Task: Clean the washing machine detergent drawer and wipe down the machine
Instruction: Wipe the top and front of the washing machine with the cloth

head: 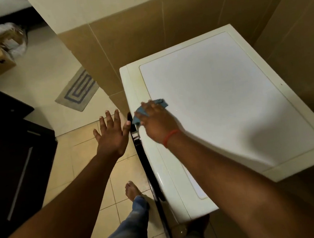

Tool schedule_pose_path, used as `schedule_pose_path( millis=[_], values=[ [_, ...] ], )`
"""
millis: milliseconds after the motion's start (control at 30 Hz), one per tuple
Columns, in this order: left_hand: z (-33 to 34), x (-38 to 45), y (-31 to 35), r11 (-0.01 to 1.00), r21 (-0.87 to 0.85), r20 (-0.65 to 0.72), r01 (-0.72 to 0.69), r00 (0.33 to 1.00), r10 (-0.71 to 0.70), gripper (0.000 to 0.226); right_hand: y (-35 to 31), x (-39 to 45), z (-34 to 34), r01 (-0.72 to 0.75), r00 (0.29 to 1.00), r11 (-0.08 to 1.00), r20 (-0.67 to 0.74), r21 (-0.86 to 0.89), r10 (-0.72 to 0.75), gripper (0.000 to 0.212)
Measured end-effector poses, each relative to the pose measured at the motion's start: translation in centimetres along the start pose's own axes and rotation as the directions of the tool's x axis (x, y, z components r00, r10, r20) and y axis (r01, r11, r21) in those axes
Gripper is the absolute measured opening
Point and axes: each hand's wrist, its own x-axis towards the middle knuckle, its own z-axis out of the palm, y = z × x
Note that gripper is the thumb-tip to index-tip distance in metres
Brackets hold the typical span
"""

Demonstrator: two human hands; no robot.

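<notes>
Clearly, your right hand [153, 119] pressed a blue cloth [147, 111] on the front left corner of the white washing machine [217, 101] top, with fingers curled over the cloth. Your left hand [110, 134] was spread wide and held nothing, hovering above the tiled floor [91, 159] just beside the machine's dark front edge.

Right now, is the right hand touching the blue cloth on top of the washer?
Touching. The head view shows the right hand pressing on the blue cloth, which sticks out around its fingers at the washing machine's front edge.
</notes>
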Motion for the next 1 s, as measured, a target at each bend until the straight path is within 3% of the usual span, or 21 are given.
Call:
schedule_pose_path(
  millis=[67,200,333,467,500,567,600,667,733,800,867,900,1000],
  values=[
    [0.1,0.1,-0.3,1.000,0.004,0.004,-0.016,1.000,0.016,0.073,0.6,1.3,-0.3,-0.101,0.995,0.992,0.012,-0.075,0.102,0.060],
    [0.6,0.3,-0.6,1.000,-0.010,0.010,-0.004,1.000,0.004,0.074,1.3,2.3,-0.9,0.152,0.984,0.983,0.115,-0.107,-0.139,0.064],
    [1.2,0.1,-0.3,1.000,0.006,0.032,-0.007,0.999,0.007,0.072,4.2,5.2,-2.5,-0.070,0.991,0.973,0.099,-0.219,0.093,0.067],
    [1.5,0.0,0.3,1.000,0.004,0.032,-0.026,0.999,0.026,0.069,4.0,4.1,-2.0,0.254,0.955,0.952,0.200,-0.170,-0.219,0.066],
    [1.5,0.1,0.4,1.000,0.002,0.032,-0.031,0.999,0.031,0.069,5.2,3.9,-2.6,0.212,0.968,0.962,0.173,-0.171,-0.183,0.067],
    [1.3,0.2,0.6,1.000,0.003,0.033,-0.029,0.999,0.029,0.069,6.4,2.9,-3.7,-0.061,0.994,0.988,0.084,-0.138,0.073,0.067],
    [1.2,0.2,0.8,1.000,0.001,0.031,-0.025,0.999,0.025,0.069,5.6,1.9,-3.8,-0.129,0.989,0.983,0.050,-0.129,0.137,0.065],
    [1.1,0.3,1.0,1.000,-0.008,0.027,-0.015,1.000,0.015,0.071,3.0,-1.1,-1.8,0.071,0.997,0.979,0.048,-0.191,-0.062,0.064],
    [1.1,0.5,1.1,1.000,-0.016,0.026,-0.005,1.000,0.006,0.072,2.1,-4.1,-0.4,0.247,0.963,0.966,0.128,-0.081,-0.235,0.065],
    [1.3,0.5,1.2,1.000,-0.011,0.027,-0.010,1.000,0.011,0.070,3.5,-5.7,-0.3,0.169,0.984,0.985,0.055,-0.018,-0.167,0.063],
    [1.4,0.6,1.3,1.000,-0.008,0.030,-0.002,1.000,0.002,0.069,3.3,-7.0,-0.6,-0.023,1.000,1.000,-0.006,0.002,0.023,0.064],
    [1.4,0.6,1.4,1.000,-0.013,0.034,0.009,0.999,-0.008,0.069,2.1,-7.8,-0.4,-0.031,0.999,0.999,-0.018,0.018,0.031,0.066],
    [1.7,0.5,2.4,0.997,-0.061,0.029,0.042,0.999,-0.040,0.068,-1.5,-8.5,0.7,0.135,0.991,0.986,0.008,0.101,-0.137,0.062]
  ],
)
